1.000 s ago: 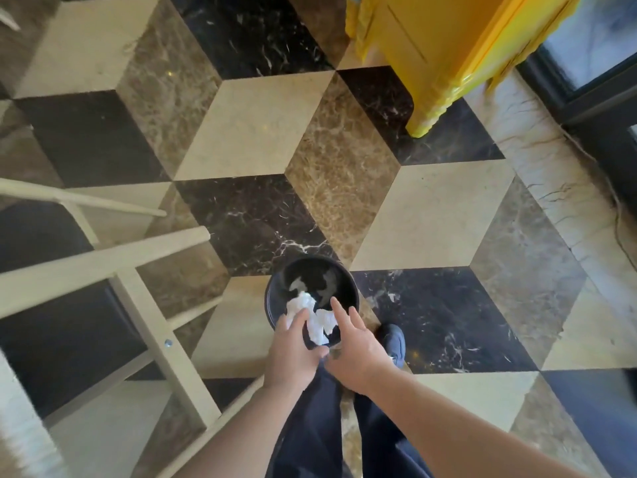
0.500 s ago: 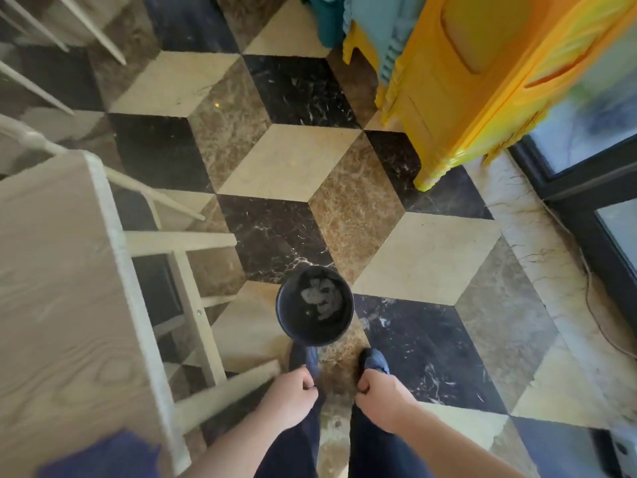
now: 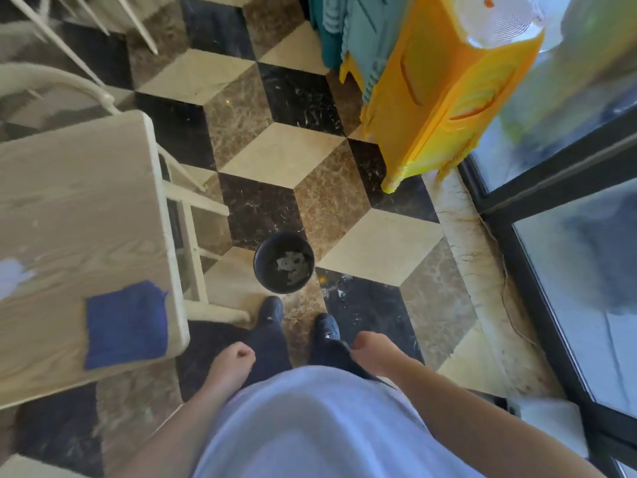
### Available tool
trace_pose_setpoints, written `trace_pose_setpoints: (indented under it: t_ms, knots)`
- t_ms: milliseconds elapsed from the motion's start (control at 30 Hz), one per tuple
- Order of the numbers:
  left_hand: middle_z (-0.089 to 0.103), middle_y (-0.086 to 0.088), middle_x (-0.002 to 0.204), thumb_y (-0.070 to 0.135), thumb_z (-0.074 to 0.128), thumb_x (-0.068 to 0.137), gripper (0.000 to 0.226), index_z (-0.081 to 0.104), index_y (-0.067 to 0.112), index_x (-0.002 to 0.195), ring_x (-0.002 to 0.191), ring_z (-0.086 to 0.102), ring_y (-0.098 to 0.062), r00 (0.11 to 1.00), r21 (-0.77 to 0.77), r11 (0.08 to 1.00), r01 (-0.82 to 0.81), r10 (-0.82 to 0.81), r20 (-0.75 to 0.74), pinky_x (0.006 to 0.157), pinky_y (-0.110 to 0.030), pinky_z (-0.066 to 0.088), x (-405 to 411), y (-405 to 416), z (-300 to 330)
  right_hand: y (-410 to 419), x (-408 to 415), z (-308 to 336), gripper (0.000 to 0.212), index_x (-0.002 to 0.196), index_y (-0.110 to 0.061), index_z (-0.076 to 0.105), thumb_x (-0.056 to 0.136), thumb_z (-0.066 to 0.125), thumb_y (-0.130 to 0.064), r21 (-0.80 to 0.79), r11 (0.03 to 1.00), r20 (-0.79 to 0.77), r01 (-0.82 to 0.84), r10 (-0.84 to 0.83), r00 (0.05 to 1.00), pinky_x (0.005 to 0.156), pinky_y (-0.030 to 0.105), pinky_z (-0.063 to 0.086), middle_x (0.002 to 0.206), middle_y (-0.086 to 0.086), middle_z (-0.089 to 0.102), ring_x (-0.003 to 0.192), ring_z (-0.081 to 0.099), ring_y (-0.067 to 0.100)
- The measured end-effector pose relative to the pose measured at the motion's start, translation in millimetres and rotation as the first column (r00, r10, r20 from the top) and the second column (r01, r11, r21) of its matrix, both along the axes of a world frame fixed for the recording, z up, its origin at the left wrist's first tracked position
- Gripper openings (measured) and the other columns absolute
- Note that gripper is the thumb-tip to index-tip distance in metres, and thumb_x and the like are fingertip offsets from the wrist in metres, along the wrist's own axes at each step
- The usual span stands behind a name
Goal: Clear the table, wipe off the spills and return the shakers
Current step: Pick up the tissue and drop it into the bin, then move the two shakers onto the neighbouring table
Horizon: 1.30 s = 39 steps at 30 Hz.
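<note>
Item: blue cloth [image 3: 127,325], lying flat near the corner of the surface [image 3: 79,201], one edge just over the rim. Judged soft, light and limp; best pinched at a corner or bunched from the middle, no care for breakage needed. A pale smear [image 3: 12,276] is seen at the surface's left edge, apart from the cloth. Bin [image 3: 283,262] is set on the floor ahead of the feet, crumpled paper inside. Left hand [image 3: 231,362] is curled into a fist, nothing held. Right hand [image 3: 374,351] is loosely curled at the trouser leg; whether fabric is pinched cannot be told. No shakers are in view.
</note>
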<state>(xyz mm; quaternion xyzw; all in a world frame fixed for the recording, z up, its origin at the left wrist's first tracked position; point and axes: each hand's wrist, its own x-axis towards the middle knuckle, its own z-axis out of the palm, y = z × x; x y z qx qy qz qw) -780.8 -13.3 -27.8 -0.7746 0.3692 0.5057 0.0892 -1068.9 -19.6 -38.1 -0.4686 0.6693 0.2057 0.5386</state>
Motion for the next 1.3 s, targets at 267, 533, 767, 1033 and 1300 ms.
trace_pose_setpoints:
  t_ms: [267,533,767,1033,1300]
  knots:
    - [0.071,-0.012,0.089,0.025,0.050,0.099,0.019,0.066,0.014,0.096,0.082,0.067,-0.028,0.988,-0.036,0.989,-0.146,0.144,-0.056,0.069,-0.034,0.051,-9.2,23.0,35.0,28.0,-6.6,30.3,0.020,0.103,-0.018,0.062,0.091,0.053,-0.031,-0.018,0.995,0.052,0.099,-0.098,0.994,0.078,0.032,0.048,0.101,0.002,0.062,0.092,0.059,0.022]
    - [0.071,-0.020,0.088,0.016,0.053,0.099,0.016,0.067,0.010,0.098,0.078,0.068,-0.031,0.976,0.002,0.979,-0.202,0.201,-0.084,0.067,-0.033,0.048,8.8,55.8,27.2,35.1,-9.2,44.0,0.034,0.124,-0.010,0.063,0.099,0.047,-0.026,-0.016,0.999,0.003,0.033,-0.033,0.999,0.100,0.038,0.053,0.124,0.010,0.064,0.113,0.062,0.027]
    - [0.071,-0.025,0.075,0.008,0.060,0.094,0.018,0.072,0.000,0.084,0.079,0.070,-0.038,0.950,0.071,0.955,-0.289,0.295,-0.102,0.075,-0.038,0.051,43.3,88.3,5.6,46.4,13.9,50.7,0.038,0.127,-0.005,0.062,0.096,0.048,-0.021,-0.021,1.000,-0.031,-0.013,0.013,0.999,0.091,0.031,0.049,0.110,0.010,0.063,0.102,0.060,0.023]
    - [0.067,-0.019,0.074,0.017,0.056,0.097,0.018,0.068,0.005,0.091,0.064,0.064,-0.029,0.889,0.048,0.904,-0.426,0.427,-0.167,0.065,-0.034,0.050,111.0,154.0,12.2,70.5,102.8,46.5,0.038,0.122,-0.007,0.066,0.090,0.053,-0.021,-0.060,0.987,-0.084,-0.150,0.144,0.986,0.088,0.032,0.050,0.097,0.005,0.058,0.093,0.059,0.024]
    - [0.062,-0.014,0.071,0.018,0.049,0.095,0.018,0.058,0.007,0.084,0.053,0.053,-0.021,0.796,0.076,0.813,-0.578,0.582,-0.166,0.046,-0.021,0.036,216.8,289.0,27.1,135.7,235.4,50.5,0.029,0.066,-0.027,0.046,0.094,0.047,-0.019,-0.113,0.876,-0.081,-0.469,0.463,0.883,0.062,0.025,0.041,0.071,-0.006,0.048,0.073,0.054,0.015]
